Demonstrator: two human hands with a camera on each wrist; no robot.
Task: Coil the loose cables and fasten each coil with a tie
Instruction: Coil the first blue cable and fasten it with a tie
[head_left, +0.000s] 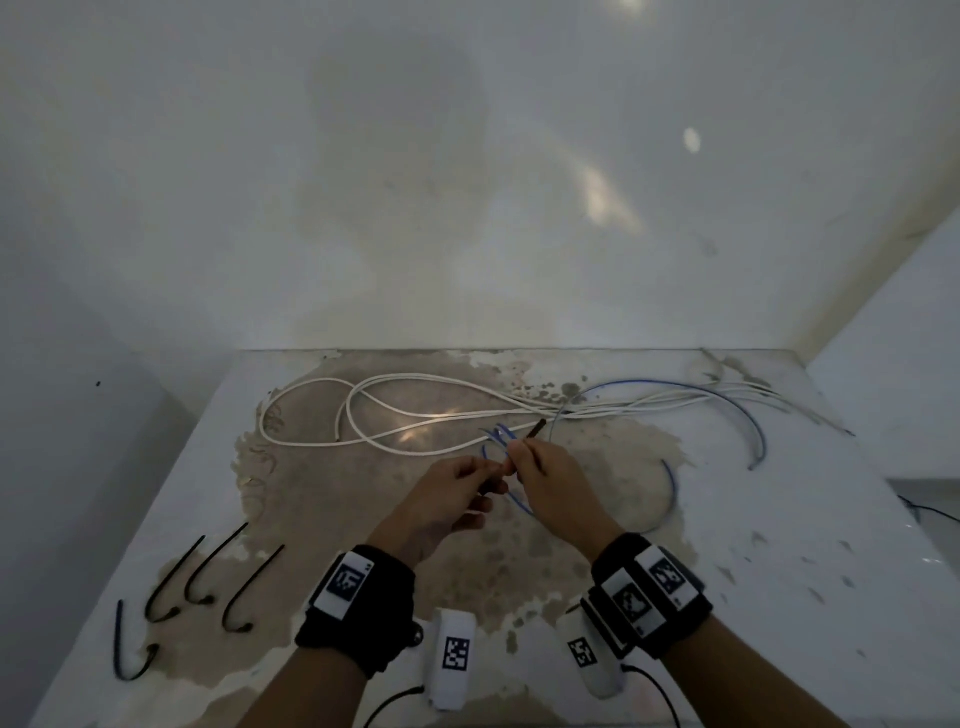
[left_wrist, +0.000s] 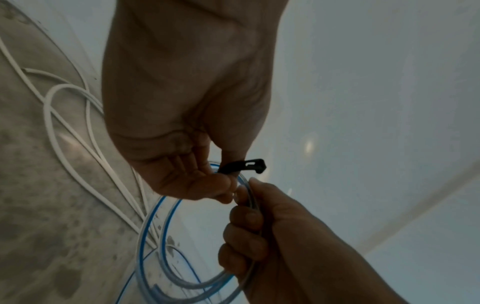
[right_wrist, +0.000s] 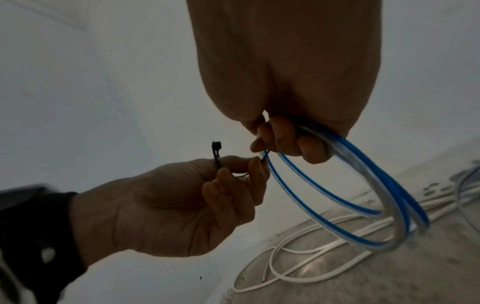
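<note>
Step in hand: fastening the first coil, tie not yet closed.

- Spare thin black plastic ties, four, on the table's left near edge, well apart from my hands. Untouched; for later coils.
- Worn white table with brown patches: carries everything.
- My left hand, fingers curled, thumb and forefinger pinching the thin black plastic cable tie. Head end sticks out free past the thumb; strap runs through my fingers toward the coil.
- Blue-striped clear cable, wound in a few loops, held above the table btwn both hands. Rest of it trails right across the table.
- My right hand, fingers curled round the coil's top, gripping the loops together; a dark strip pokes out past the knuckles, prob. the tie's tail, can't tell for sure.
- Next, I judge: bring the tail round the bundle, thread it into the head, pull snug w/o letting loops slip.
- Long loose white cable: sprawled behind my hands, uncoiled. It crosses the blue cable's trailing end at right, so may snag when I pull.
</note>
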